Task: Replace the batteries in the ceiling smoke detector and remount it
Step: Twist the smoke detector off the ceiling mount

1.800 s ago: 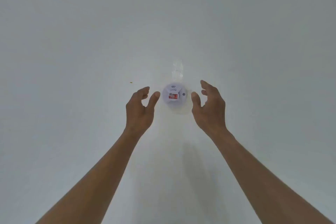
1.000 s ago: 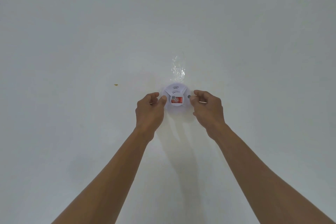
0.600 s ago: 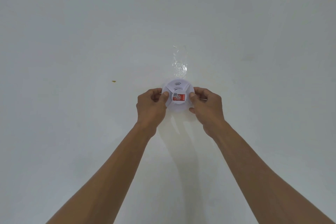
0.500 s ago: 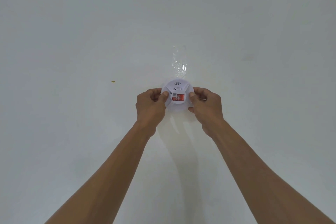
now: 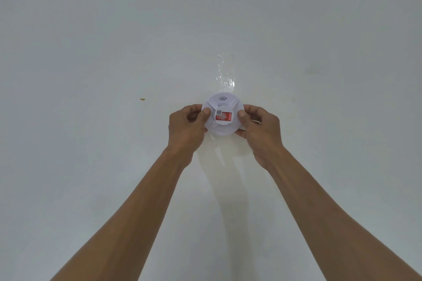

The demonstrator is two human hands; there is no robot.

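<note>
Both hands grip the detector [image 5: 222, 118] against the ceiling [image 5: 91, 52]: left hand [image 5: 186, 126] and right hand [image 5: 260, 130] pinch opposite rims, thumbs on its face, likely so a twist can free it squarely.

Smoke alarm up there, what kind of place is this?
Probably the ceiling of an indoor room. You see a plain white painted ceiling, a round smoke alarm on it held by both hands, and clear tape stuck beside it.
</note>
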